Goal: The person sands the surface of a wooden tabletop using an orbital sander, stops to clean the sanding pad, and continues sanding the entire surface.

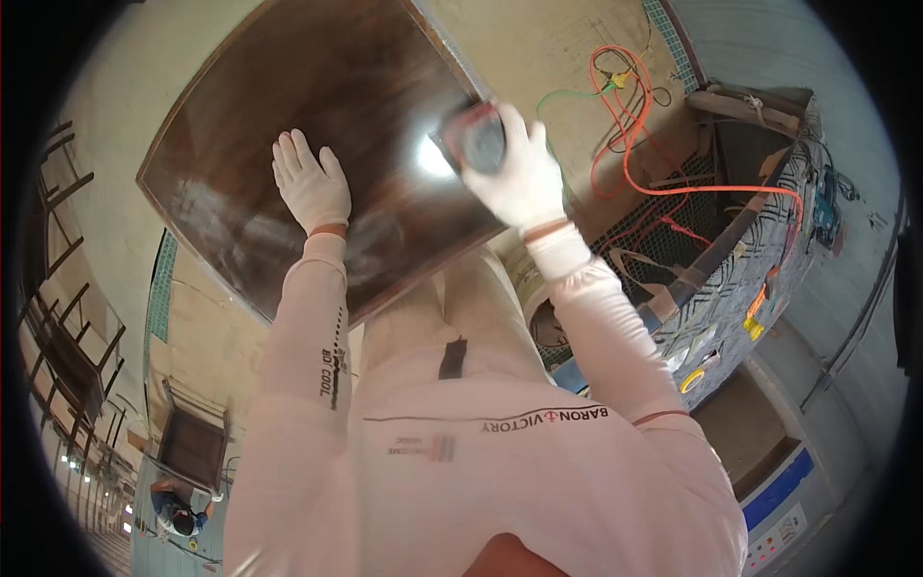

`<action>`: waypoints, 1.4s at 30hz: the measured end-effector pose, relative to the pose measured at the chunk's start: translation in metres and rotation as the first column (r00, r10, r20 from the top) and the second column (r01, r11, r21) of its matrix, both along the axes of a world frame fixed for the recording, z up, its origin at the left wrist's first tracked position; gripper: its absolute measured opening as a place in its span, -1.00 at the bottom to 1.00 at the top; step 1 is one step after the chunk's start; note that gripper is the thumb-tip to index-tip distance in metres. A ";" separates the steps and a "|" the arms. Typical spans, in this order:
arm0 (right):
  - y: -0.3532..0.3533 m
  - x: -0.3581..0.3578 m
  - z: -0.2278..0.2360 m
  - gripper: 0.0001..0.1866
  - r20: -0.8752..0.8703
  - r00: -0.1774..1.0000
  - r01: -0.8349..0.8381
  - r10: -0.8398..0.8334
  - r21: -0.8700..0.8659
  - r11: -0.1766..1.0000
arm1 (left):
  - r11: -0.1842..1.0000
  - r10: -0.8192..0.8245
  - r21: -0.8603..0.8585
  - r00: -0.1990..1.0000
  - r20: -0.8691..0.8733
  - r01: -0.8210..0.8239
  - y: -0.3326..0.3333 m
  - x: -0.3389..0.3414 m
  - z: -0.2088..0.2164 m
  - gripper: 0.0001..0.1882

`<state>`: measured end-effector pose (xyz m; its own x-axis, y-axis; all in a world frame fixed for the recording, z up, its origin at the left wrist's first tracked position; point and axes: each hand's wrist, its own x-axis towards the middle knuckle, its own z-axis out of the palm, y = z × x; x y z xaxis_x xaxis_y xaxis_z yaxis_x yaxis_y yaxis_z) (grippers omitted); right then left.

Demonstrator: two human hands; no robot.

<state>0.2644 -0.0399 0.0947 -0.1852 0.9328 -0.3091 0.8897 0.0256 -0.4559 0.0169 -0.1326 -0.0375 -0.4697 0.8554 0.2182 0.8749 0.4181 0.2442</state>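
A large dark-brown wooden panel (317, 77) with a glossy surface lies in front of me. My left hand (315, 188), in a white glove, rests flat on the panel with its fingers stretched out. On the panel's right side, my gloved right hand (524, 178) grips a dark block with a reddish edge (478, 137). Motion smears the block, so I cannot tell its exact kind. A bright glare spot shows on the wood just left of it. Pale cloudy patches mark the panel's left and lower parts.
An orange hose (627, 120) loops on the floor at the right. Beside me stands a bin-like stand wrapped in patterned cloth (721, 313), with a blue power tool (825, 216) behind it. Wooden chair frames (72, 361) line the far left; another person (180, 514) is at lower left.
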 end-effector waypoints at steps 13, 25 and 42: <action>-0.033 0.062 0.003 -0.16 0.055 0.998 -0.008 0.010 -0.039 0.999 | 1.000 -0.009 0.012 1.000 0.023 0.009 0.004 -0.002 0.006 -0.47; -0.032 0.100 0.014 -0.18 0.068 0.998 0.013 -0.005 -0.130 0.991 | 0.998 -0.042 0.045 0.999 -0.001 0.042 0.003 0.001 0.004 -0.48; 0.016 0.095 0.007 -0.24 -0.043 0.984 -0.173 0.171 -0.068 0.982 | 0.994 -0.076 0.074 0.996 -0.046 0.079 0.005 -0.005 0.005 -0.50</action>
